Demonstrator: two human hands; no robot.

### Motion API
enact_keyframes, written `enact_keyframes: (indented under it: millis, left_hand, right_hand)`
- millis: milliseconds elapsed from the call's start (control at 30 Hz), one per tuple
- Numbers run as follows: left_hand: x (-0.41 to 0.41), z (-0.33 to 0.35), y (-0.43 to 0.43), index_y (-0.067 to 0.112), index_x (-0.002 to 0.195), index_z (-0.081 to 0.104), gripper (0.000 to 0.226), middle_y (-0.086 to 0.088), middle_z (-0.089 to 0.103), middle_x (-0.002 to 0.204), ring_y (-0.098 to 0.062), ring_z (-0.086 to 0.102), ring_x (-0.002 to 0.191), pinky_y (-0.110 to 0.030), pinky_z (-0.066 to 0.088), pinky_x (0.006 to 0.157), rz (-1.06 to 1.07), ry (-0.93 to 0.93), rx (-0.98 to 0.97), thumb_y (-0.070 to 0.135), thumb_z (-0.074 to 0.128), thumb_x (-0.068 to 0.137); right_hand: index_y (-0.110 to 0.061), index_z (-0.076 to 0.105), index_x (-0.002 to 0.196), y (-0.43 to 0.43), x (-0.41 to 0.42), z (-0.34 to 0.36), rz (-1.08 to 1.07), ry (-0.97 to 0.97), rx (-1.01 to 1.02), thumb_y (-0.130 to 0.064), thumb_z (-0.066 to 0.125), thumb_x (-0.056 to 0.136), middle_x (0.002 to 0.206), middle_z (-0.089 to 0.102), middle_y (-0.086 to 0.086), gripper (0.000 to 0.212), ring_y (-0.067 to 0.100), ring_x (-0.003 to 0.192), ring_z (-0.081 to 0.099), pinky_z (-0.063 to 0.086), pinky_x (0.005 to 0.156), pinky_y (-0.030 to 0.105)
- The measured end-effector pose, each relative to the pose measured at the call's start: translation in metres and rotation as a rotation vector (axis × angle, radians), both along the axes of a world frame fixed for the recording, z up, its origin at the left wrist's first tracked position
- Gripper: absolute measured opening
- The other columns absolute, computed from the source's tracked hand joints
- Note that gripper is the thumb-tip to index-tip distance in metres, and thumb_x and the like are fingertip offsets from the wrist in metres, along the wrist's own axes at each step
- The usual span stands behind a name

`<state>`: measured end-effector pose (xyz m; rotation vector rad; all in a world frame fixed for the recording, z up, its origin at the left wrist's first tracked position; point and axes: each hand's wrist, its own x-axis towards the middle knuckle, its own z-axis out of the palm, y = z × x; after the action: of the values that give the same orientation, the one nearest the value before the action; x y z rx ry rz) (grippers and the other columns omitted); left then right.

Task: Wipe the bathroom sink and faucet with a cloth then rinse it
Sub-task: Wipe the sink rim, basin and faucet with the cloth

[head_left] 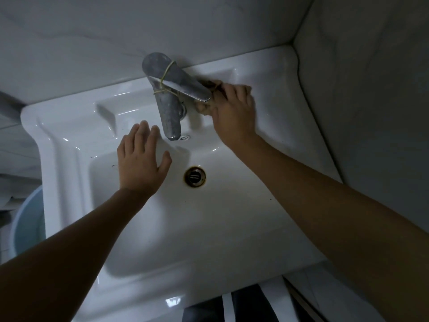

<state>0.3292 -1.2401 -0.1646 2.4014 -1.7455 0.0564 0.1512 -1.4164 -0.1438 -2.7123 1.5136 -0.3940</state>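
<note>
A white ceramic sink (267, 73) fills the view, its drain (195, 177) ringed with brown stain. At the back stands a dull metal faucet (170, 112) with a rubber band around its lever. My right hand (234, 112) presses a crumpled brownish cloth (207, 84) against the sink ledge, just right of the faucet base and under the tip of the lever. Most of the cloth is hidden by my fingers and the lever. My left hand (141, 159) hovers over the basin left of the spout, fingers spread, holding nothing. No water runs from the spout.
Marbled wall tiles (92, 43) rise behind the sink, and a side wall (371, 89) closes it in on the right. A light blue basin (30, 219) sits on the floor at the lower left. Dark specks dot the bowl.
</note>
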Motion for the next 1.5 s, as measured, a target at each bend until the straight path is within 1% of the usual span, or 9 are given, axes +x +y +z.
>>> enact_keyframes:
  millis: [133, 300, 500, 667, 967, 1067, 1167, 1300, 1500]
  left_hand:
    - [0.002, 0.002, 0.001, 0.009, 0.15, 0.04, 0.065, -0.018, 0.038, 0.158, -0.036, 0.029, 0.149, -0.05, 0.026, 0.119, -0.01, 0.012, -0.006, 0.044, 0.045, 0.095]
    - [0.005, 0.004, 0.001, 0.013, 0.152, 0.038, 0.067, -0.016, 0.037, 0.159, -0.035, 0.028, 0.15, -0.049, 0.025, 0.121, -0.012, 0.052, 0.007, 0.045, 0.045, 0.094]
    - [0.006, 0.005, 0.002, 0.013, 0.152, 0.038, 0.067, -0.015, 0.036, 0.16, -0.034, 0.027, 0.15, -0.049, 0.025, 0.121, -0.023, 0.059, 0.013, 0.046, 0.045, 0.094]
    - [0.005, 0.003, 0.003, 0.012, 0.153, 0.036, 0.069, -0.016, 0.035, 0.16, -0.035, 0.027, 0.151, -0.05, 0.025, 0.121, -0.03, 0.044, 0.028, 0.047, 0.046, 0.094]
    - [0.007, 0.008, 0.003, 0.012, 0.153, 0.037, 0.071, -0.016, 0.036, 0.16, -0.036, 0.028, 0.15, -0.049, 0.027, 0.119, -0.036, 0.06, 0.047, 0.048, 0.046, 0.092]
    - [0.008, 0.006, 0.004, 0.013, 0.153, 0.036, 0.07, -0.015, 0.035, 0.16, -0.035, 0.027, 0.15, -0.049, 0.026, 0.12, -0.033, 0.048, 0.054, 0.047, 0.049, 0.093]
    - [0.009, 0.004, 0.004, 0.014, 0.154, 0.035, 0.069, -0.015, 0.035, 0.16, -0.035, 0.027, 0.15, -0.049, 0.026, 0.12, -0.042, 0.021, 0.043, 0.046, 0.049, 0.094]
    - [0.006, 0.001, 0.004, 0.014, 0.154, 0.033, 0.068, -0.014, 0.033, 0.162, -0.033, 0.025, 0.151, -0.048, 0.024, 0.121, -0.026, 0.003, 0.04, 0.046, 0.048, 0.096]
    - [0.008, 0.004, 0.001, 0.013, 0.147, 0.043, 0.059, -0.015, 0.043, 0.154, -0.035, 0.036, 0.144, -0.048, 0.031, 0.114, -0.044, -0.014, -0.003, 0.042, 0.046, 0.095]
  right_hand:
    - [-0.014, 0.063, 0.114, -0.002, -0.013, -0.004, 0.018, 0.09, -0.106, -0.016, 0.064, 0.076, 0.113, 0.064, 0.005, 0.038, 0.027, 0.106, 0.056, 0.044, 0.082, 0.035]
    - [-0.009, 0.06, 0.115, 0.012, -0.019, 0.002, 0.007, 0.103, 0.004, -0.023, 0.068, 0.079, 0.117, 0.061, 0.013, 0.04, 0.034, 0.105, 0.055, 0.044, 0.089, 0.042]
    - [-0.016, 0.047, 0.137, 0.003, -0.001, 0.006, -0.04, 0.013, 0.102, -0.019, 0.068, 0.078, 0.134, 0.055, 0.006, 0.063, 0.032, 0.114, 0.05, 0.045, 0.085, 0.038]
    - [-0.018, 0.058, 0.126, 0.005, -0.007, 0.003, 0.003, 0.002, 0.072, -0.014, 0.064, 0.08, 0.126, 0.058, 0.007, 0.047, 0.035, 0.112, 0.051, 0.048, 0.083, 0.041]
    - [-0.016, 0.059, 0.121, 0.016, -0.049, 0.015, -0.006, -0.112, 0.138, -0.002, 0.058, 0.082, 0.121, 0.057, 0.004, 0.042, 0.03, 0.114, 0.047, 0.052, 0.074, 0.04]
    - [-0.021, 0.056, 0.129, 0.004, -0.021, 0.017, -0.012, -0.169, 0.099, -0.008, 0.058, 0.081, 0.128, 0.056, 0.003, 0.05, 0.032, 0.116, 0.048, 0.048, 0.082, 0.036]
    - [-0.021, 0.058, 0.129, 0.015, 0.021, 0.008, 0.003, -0.109, 0.099, -0.029, 0.056, 0.081, 0.131, 0.057, 0.009, 0.048, 0.037, 0.119, 0.048, 0.038, 0.096, 0.044]
    - [-0.028, 0.061, 0.12, 0.036, 0.042, -0.011, 0.05, -0.1, 0.089, -0.043, 0.051, 0.089, 0.131, 0.057, -0.001, 0.036, 0.027, 0.122, 0.048, 0.035, 0.094, 0.04]
    - [-0.028, 0.063, 0.119, 0.023, -0.003, -0.006, 0.175, -0.073, 0.013, -0.041, 0.051, 0.087, 0.127, 0.059, -0.004, 0.037, 0.027, 0.115, 0.05, 0.035, 0.084, 0.037]
